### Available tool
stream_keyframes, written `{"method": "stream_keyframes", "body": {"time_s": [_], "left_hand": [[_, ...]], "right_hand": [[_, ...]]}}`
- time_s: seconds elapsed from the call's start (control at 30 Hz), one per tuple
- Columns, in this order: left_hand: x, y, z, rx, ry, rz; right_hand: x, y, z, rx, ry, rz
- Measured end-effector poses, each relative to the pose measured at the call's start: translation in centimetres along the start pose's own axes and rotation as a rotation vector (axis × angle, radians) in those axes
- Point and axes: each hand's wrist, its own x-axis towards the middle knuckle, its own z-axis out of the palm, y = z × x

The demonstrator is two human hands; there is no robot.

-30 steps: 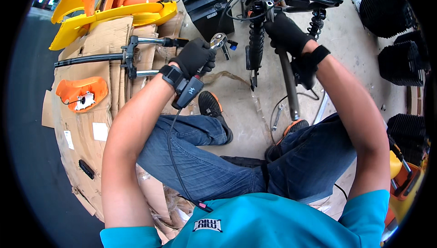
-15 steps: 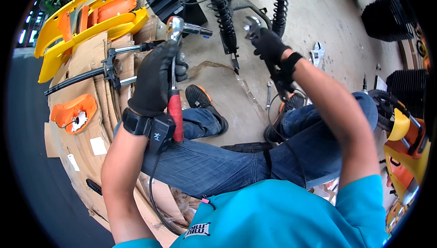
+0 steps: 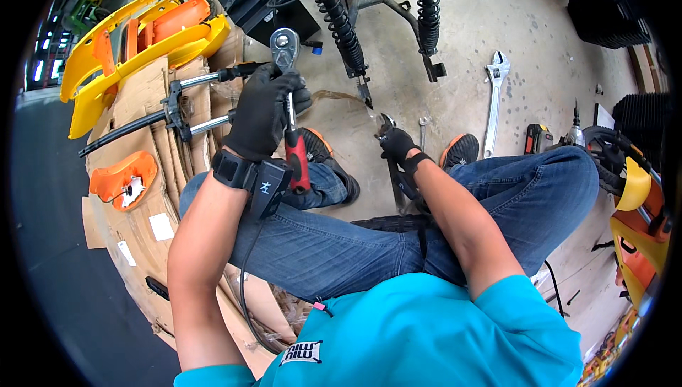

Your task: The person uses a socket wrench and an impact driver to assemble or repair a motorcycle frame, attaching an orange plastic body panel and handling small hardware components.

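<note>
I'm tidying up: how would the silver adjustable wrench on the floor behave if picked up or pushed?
The adjustable wrench looks like bare metal, so it is probably stiff and heavy for its size. Its broad head suggests it would feel weighted toward that end. Lying flat on the floor, it would likely slide rather than roll.

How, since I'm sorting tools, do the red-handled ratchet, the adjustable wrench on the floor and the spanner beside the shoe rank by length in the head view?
1. Red-handled ratchet; nearer the camera, so true rank unsure
2. Adjustable wrench
3. Spanner
</note>
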Motion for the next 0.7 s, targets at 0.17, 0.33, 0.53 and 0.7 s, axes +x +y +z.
{"method": "stream_keyframes", "body": {"time_s": [0.17, 0.33, 0.53, 0.7], "left_hand": [[0.6, -0.6, 1.3, 0.039, -0.053, 0.043], [0.9, -0.1, 2.2, 0.079, -0.079, 0.046], [1.3, -0.1, 2.8, 0.084, -0.047, 0.092], [1.9, 0.5, 4.2, 0.131, 0.008, 0.164]], "right_hand": [[1.8, 3.4, -0.2, -0.724, 0.128, -0.168], [-0.3, 1.4, -0.4, -0.844, 0.105, -0.22], [-7.1, -9.7, -0.7, -0.288, -0.262, -0.238], [-16.3, -17.4, -0.5, -0.001, -0.629, -0.375]]}}
